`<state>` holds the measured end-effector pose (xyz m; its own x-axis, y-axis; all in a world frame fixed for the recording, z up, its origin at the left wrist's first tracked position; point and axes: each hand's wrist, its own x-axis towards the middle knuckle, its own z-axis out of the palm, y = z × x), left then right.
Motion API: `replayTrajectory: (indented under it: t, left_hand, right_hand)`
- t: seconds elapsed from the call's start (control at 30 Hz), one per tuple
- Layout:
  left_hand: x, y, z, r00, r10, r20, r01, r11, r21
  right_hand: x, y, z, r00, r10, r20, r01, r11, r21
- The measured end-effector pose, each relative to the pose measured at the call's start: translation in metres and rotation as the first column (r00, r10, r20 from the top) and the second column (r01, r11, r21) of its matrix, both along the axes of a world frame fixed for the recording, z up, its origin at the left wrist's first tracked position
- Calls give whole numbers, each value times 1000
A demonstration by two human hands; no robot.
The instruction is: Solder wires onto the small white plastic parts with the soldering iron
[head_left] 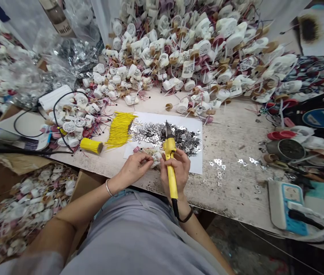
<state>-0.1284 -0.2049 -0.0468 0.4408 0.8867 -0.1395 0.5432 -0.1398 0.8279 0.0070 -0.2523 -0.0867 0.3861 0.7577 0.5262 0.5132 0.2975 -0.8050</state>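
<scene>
Gritty tabletop point(227, 133) | right fingers point(182, 155) gripping yellow soldering iron point(172, 181) | left fingers point(143, 157) pinching plastic housing point(157, 156)

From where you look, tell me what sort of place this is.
Probably an assembly workshop: a heap of white plastic wired parts, a row of thin yellow wires, and a yellow-handled corded tool, apparently a soldering iron, in the right hand.

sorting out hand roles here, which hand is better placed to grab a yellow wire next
Probably the left hand: it is nearer the spread yellow wires, though it is busy at a small white part. The right hand is wrapped around the yellow corded tool, so it looks less free.
</scene>
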Motion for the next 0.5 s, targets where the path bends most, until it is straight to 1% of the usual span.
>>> replayTrajectory:
  t: [0.07, 0.13, 0.27, 0.33, 0.4, 0.43, 0.47, 0.5]
  left_hand:
    - [1, 0, 1, 1000, -5, 0, 5, 999, -34]
    - [1, 0, 0, 1000, -12, 4, 12, 998, -56]
    - [-3, 0, -2, 999, -35, -9, 34, 995, -90]
    - [-6, -1, -4, 999, -40, -26, 40, 999, -30]
    - [-9, -3, -6, 997, -35, -64, 41, 995, 88]
    - [-10, -4, -7, 995, -41, -87, 52, 990, 130]
    - [-11, -4, -7, 993, -58, -107, 73, 987, 143]
    - [-12, -4, -8, 990, -80, -118, 94, 988, 126]
  right_hand:
    - [-1, -2, 2, 998, 63, 8, -63, 998, 4]
    - [-3, -3, 3, 993, 119, -17, -119, 993, -12]
    - [-2, -6, 2, 990, 107, -92, -108, 994, -4]
    - [1, -10, 1, 988, 99, -119, -98, 995, 12]
    - [8, -18, 0, 990, 86, -116, -82, 996, 38]
    - [12, -23, 0, 992, 87, -89, -83, 995, 50]
    - [17, -28, 1, 994, 95, -44, -92, 994, 62]
    - [22, -34, 2, 994, 112, 11, -112, 991, 70]
